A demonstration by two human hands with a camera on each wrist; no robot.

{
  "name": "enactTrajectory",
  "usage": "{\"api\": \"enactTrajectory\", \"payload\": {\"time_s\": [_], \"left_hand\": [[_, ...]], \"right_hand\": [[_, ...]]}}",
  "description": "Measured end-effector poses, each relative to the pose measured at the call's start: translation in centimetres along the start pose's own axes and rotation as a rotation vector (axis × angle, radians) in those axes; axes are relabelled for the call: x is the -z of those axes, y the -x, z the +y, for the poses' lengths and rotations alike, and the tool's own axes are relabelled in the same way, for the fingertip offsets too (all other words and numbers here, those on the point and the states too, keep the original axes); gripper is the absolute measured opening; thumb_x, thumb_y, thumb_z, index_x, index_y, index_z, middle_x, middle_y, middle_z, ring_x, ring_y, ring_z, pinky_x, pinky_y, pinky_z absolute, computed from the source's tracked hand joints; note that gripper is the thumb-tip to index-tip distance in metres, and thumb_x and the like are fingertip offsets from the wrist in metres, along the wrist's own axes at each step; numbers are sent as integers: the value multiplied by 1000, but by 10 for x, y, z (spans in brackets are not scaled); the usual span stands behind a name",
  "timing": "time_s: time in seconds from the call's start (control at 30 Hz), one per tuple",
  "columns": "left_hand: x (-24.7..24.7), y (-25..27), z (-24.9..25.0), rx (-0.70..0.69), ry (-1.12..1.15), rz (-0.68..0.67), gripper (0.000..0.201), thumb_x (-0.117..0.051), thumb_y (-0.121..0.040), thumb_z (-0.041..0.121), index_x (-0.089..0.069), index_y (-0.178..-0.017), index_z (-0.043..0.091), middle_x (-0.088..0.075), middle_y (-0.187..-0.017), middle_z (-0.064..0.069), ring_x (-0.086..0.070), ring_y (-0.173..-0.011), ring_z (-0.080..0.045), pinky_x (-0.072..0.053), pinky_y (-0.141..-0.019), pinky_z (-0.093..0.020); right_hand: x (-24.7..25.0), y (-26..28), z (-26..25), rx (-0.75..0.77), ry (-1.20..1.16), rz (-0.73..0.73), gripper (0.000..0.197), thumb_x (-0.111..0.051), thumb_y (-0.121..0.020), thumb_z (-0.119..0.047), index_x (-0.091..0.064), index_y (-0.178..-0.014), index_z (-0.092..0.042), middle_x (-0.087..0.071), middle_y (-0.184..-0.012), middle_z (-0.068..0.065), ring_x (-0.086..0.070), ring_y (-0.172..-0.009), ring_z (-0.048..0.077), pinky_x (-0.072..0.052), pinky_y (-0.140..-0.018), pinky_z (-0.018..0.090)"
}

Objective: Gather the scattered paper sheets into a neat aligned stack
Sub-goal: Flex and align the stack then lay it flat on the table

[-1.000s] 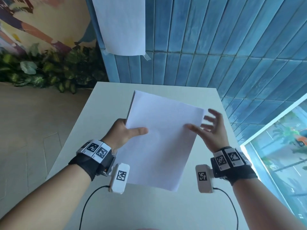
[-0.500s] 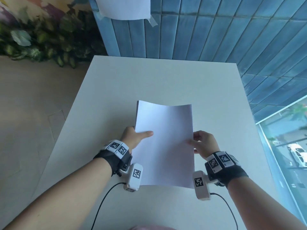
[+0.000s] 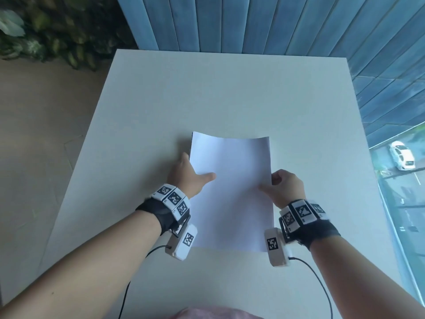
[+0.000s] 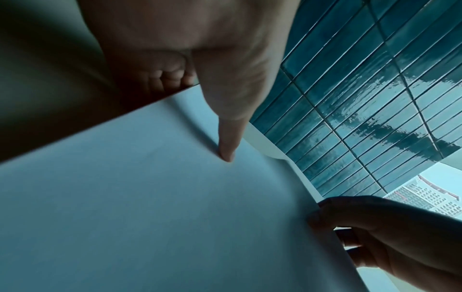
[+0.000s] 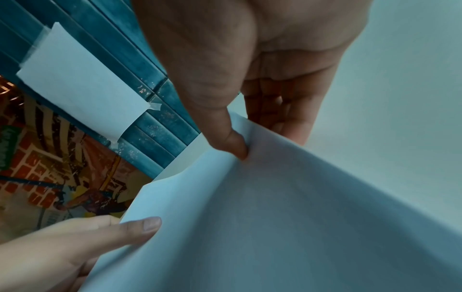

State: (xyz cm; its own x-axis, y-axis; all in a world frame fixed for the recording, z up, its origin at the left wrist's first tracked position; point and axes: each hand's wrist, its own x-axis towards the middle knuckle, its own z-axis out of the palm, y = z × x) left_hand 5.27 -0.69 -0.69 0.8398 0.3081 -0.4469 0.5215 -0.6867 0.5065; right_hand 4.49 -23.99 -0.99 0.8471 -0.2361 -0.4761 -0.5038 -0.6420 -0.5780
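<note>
A stack of white paper sheets (image 3: 231,192) is held just above the white table (image 3: 230,95), its far edge curling upward. My left hand (image 3: 190,174) grips the stack's left edge, thumb lying on top and fingers underneath. On the opposite side, my right hand (image 3: 281,187) pinches the right edge between thumb and curled fingers. In the left wrist view the thumb presses on the paper (image 4: 162,207), with the right hand (image 4: 390,237) at the far edge. The right wrist view shows the thumb denting the paper (image 5: 287,217) and the left hand (image 5: 75,247) opposite.
Blue tiled wall (image 3: 276,24) stands behind the table, with green plants (image 3: 57,35) at the back left. A window (image 3: 404,180) runs along the right side. Another white sheet (image 5: 77,81) is taped to the tiles. Cables trail from both wrist cameras.
The stack has swung from skewed to square with the table and come down closer to me. My right hand, open a second ago, now pinches the right edge.
</note>
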Motion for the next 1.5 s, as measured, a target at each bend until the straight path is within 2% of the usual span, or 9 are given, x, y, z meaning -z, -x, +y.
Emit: {"api": "enactTrajectory", "payload": {"time_s": [0.13,0.3,0.43,0.63,0.77,1.1,1.23,1.37,1.5], "left_hand": [[-2,-3,-4,-45,-40,60,81,-81,-62,54,-44,-117,8,-49,-117,-4,-51,-102,-23,-45,-83,-32],[0,-6,-5,-38,-30,54,84,-80,-59,58,-47,-117,8,-48,-120,-7,-49,-113,-26,-44,-97,-39],[12,-24,1,25,48,-1,83,-75,-52,64,-61,-107,3,-65,-107,-13,-62,-101,-28,-53,-86,-39],[33,-46,32,63,189,-73,8,-67,-75,18,-63,-75,12,-63,-74,-2,-60,-71,-24,-51,-69,-30],[30,-55,41,109,126,-85,31,-61,-70,10,-33,-59,14,-30,-58,0,-30,-52,-22,-25,-50,-24],[28,-58,37,74,90,-114,27,-58,-67,10,-32,-61,15,-31,-60,0,-30,-55,-22,-24,-52,-24],[34,-41,26,86,145,-122,36,-65,-71,18,-32,-58,17,-33,-60,2,-35,-58,-21,-25,-51,-26],[32,-4,-6,84,183,-167,43,-71,-75,26,-30,-62,29,-42,-74,4,-43,-82,-19,-35,-62,-28],[21,37,-34,52,218,-200,20,-73,-68,30,-65,-79,15,-73,-91,-5,-68,-86,-27,-53,-90,-39]], "right_hand": [[-2,-1,-2,-23,34,31,27,-69,-70,-24,-60,-90,-8,-64,-82,4,-56,-69,19,-41,-51,25],[-1,-8,-4,-4,113,29,49,-73,-70,-25,-54,-111,-7,-61,-109,10,-56,-95,24,-39,-73,27],[10,-22,-17,17,62,59,53,-66,-78,-24,-51,-127,-8,-53,-124,10,-53,-94,20,-36,-79,23],[12,-52,-38,-42,-35,76,44,-53,-85,-20,-56,-129,-14,-56,-130,10,-58,-112,25,-37,-83,22],[4,-58,-49,-19,4,85,39,-50,-86,-20,-62,-123,-15,-60,-126,14,-59,-110,29,-44,-93,30],[6,-52,-52,-21,-20,87,31,-49,-87,-15,-66,-111,-5,-67,-113,17,-62,-102,34,-48,-83,34],[8,-35,-41,-38,-20,36,41,-56,-83,-22,-61,-122,-10,-60,-126,14,-59,-108,30,-43,-85,29],[5,-2,-15,-37,16,4,51,-60,-83,-26,-54,-131,-14,-58,-128,11,-58,-113,27,-43,-94,30],[-2,32,9,-31,21,0,52,-62,-82,-25,-53,-132,-14,-58,-126,10,-59,-110,26,-41,-87,25]]}}
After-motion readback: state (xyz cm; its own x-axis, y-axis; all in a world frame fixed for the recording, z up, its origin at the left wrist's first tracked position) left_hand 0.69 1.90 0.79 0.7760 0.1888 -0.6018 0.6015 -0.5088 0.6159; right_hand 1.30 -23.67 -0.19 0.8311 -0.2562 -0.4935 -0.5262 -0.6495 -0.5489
